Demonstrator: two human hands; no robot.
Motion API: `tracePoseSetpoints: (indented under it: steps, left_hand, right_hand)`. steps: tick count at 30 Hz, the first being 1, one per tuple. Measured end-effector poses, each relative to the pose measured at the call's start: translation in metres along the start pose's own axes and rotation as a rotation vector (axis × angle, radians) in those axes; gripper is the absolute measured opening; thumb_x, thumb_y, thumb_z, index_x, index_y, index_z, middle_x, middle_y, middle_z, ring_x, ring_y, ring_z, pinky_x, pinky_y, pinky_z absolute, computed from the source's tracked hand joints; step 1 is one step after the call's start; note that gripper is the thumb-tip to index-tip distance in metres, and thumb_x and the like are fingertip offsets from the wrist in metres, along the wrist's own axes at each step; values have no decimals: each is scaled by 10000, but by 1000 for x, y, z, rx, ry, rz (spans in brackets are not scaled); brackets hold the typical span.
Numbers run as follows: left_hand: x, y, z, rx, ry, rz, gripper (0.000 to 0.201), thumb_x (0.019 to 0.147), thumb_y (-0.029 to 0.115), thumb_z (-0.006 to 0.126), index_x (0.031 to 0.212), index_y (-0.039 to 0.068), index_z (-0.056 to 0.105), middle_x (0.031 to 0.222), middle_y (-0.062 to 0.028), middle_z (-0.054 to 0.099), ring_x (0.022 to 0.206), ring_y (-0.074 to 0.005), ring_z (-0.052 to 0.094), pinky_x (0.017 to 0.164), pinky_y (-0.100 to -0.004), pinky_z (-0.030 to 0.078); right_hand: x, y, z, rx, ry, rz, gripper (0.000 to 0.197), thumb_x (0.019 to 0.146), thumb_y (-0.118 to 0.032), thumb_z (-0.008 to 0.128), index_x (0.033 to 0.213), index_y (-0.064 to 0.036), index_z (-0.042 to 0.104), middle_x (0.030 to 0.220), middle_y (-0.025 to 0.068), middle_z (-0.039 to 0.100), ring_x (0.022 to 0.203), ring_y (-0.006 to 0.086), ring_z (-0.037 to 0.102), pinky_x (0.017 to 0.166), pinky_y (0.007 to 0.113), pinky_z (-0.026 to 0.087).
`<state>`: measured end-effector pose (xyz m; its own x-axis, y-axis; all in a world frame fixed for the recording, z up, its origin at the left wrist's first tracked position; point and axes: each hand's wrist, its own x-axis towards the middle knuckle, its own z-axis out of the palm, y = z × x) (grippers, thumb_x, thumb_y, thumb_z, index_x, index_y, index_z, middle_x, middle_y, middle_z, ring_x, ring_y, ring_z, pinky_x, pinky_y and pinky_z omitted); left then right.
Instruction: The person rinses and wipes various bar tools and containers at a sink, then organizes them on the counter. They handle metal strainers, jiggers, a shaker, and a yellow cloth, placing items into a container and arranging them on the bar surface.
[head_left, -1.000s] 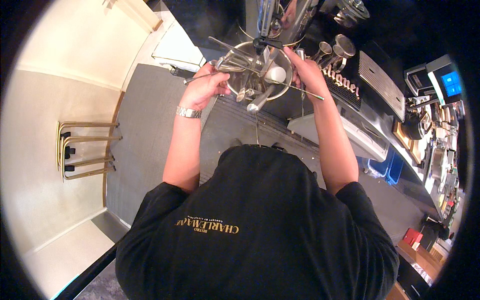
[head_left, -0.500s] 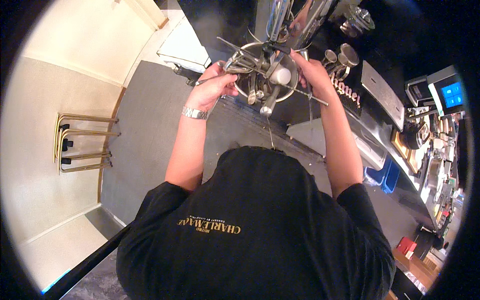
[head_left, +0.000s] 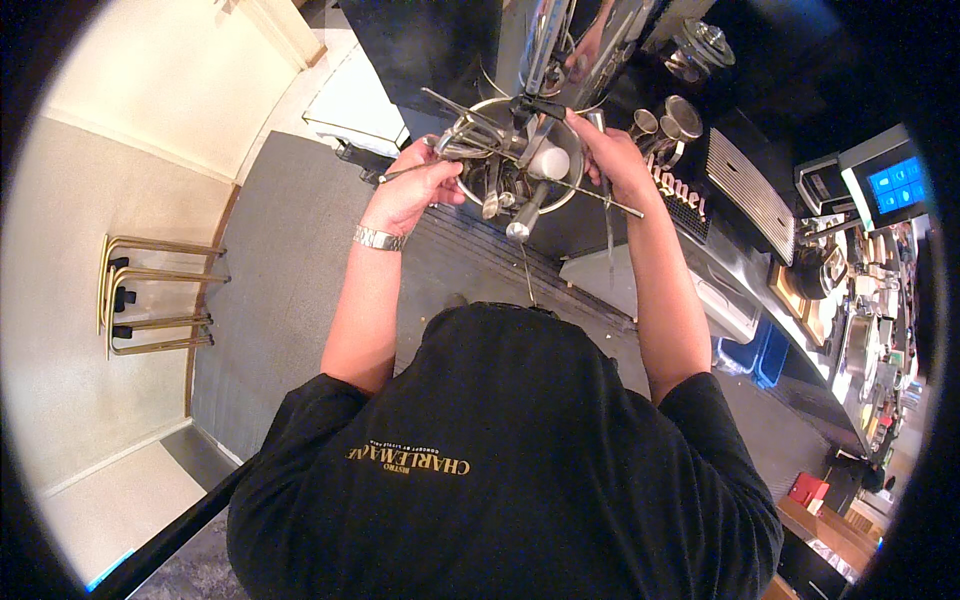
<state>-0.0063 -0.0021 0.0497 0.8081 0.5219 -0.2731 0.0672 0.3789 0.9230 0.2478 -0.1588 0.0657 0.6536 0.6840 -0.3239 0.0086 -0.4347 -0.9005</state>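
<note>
A round metal utensil container (head_left: 574, 192) is held out in front of me, packed with metal tools. A thick metal handle (head_left: 520, 228), a white round-ended tool (head_left: 550, 161) and several spoons and thin rods stick out of it. My left hand (head_left: 410, 188), with a metal watch band (head_left: 379, 238) at the wrist, is closed on its left side. A thin handle (head_left: 398, 176) crosses the fingers there. My right hand (head_left: 615, 160) grips the opposite side, thumb at the rim by a black handle. The fingers behind the container are partly hidden.
To the right runs a counter with metal jiggers (head_left: 680, 118), a ridged metal tray (head_left: 750, 185), a glass jar (head_left: 700, 48) and a lit screen (head_left: 895, 185). Blue bins (head_left: 757, 354) stand below. Folded metal-legged furniture (head_left: 160, 290) leans on the left wall.
The container and both hands appear slightly lower and further left in the picture, as does the whole scene. My grip on both sides stays the same.
</note>
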Motion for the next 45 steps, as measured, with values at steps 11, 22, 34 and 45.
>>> tracePoseSetpoints:
  steps: [11, 22, 34, 45]
  left_hand:
    - [2, -1, -4, -9, -28, 16, 245, 921, 87, 643, 1115, 30, 506, 925, -42, 602, 716, -130, 633, 648, -286, 593]
    - [-1, 0, -6, 39, 15, -1, 263, 916, 90, 650, 1130, 21, 514, 940, -57, 611, 720, -148, 644, 668, -301, 596]
    - [-1, 1, -5, 25, -3, 2, 279, 920, 96, 659, 1139, 28, 500, 948, -61, 619, 734, -146, 650, 680, -307, 599]
    - [-3, 5, -1, 41, -4, -17, 236, 918, 86, 655, 1102, 36, 517, 935, -47, 615, 732, -139, 652, 680, -305, 608]
  right_hand:
    - [0, -3, 2, -2, -2, -13, 558, 811, -577, 743, 732, -32, 654, 544, 12, 537, 432, 103, 476, 421, 265, 351]
    - [-2, -1, 4, 31, -19, -3, 483, 831, -517, 747, 831, -36, 699, 567, -7, 537, 449, 94, 454, 424, 265, 338]
    - [-7, -6, 1, 27, -42, -33, 491, 851, -517, 739, 725, -68, 587, 597, 2, 530, 471, 90, 483, 422, 248, 359]
    - [0, -2, -1, 9, -18, -10, 517, 807, -536, 763, 769, -34, 649, 579, 2, 533, 466, 91, 483, 428, 256, 356]
